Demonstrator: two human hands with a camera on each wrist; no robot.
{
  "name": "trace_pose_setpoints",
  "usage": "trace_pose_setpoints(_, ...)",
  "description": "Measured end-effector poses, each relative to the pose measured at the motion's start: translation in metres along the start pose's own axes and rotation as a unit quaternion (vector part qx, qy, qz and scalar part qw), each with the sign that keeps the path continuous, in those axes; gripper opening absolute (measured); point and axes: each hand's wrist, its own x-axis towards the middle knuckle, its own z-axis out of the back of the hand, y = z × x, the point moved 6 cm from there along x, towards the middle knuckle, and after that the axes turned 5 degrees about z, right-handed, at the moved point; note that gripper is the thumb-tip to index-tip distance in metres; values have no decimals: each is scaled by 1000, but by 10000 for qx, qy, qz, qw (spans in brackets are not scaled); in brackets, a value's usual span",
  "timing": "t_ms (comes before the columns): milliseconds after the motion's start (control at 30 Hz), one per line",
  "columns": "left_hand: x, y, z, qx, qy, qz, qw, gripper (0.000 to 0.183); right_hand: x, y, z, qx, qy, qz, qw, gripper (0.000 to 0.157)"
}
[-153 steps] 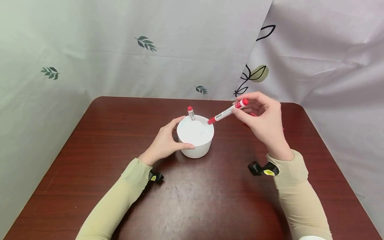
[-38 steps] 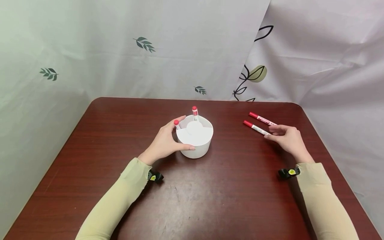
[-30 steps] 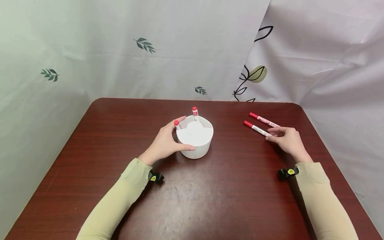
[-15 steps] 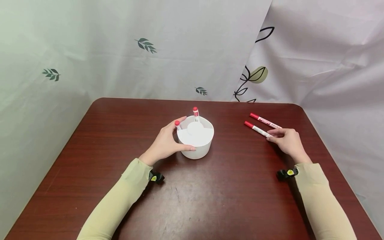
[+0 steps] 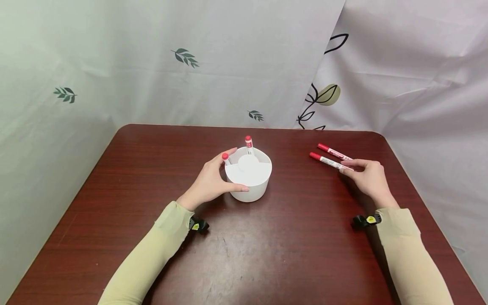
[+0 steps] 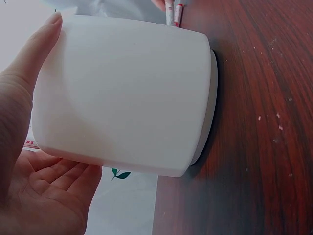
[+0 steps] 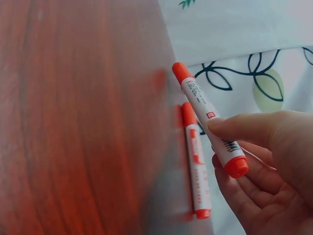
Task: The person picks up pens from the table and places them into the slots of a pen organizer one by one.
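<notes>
- Near the middle of the surface [image 5: 282, 245]: divided white container [image 5: 254, 192], upright; back marker [image 5: 249, 145] and left marker [image 5: 226, 159] tilted inside it, red ends above the rim; can't tell if they share a compartment
- Left hand [image 5: 206, 183]: grip around container's left side; thumb on near wall, fingers toward the back
- Right hand [image 5: 368, 177]: well apart, to the right; grip narrow, pinching one white marker with red ends, the pinched marker [image 5: 328, 161]; can't tell if it touches the surface
- Loose marker [image 5: 335, 153]: lying just beyond the pinched one
- Versus 5.1 s ago: one marker inside then, another held at the rim; two inside now
- Versus 0.5 s ago: pinched marker shifted slightly; container and left hand unchanged
</notes>
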Motion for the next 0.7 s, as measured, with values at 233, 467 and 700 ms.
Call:
trace_pose_setpoints(233, -1, 0, 0, 39, -21, 42, 10000, 105, 0, 12, 8, 179, -184, 41, 9997, 32)
trace_pose_setpoints(467, 0, 0, 0, 60, -12, 9, 10000, 105, 1, 29, 15, 529, -315, 40, 9981, 32)
trace_pose_setpoints(700, 1, 0, 1, -37, -16, -7, 10000, 105, 2, 49, 21, 1236, -417, 50, 9914, 33)
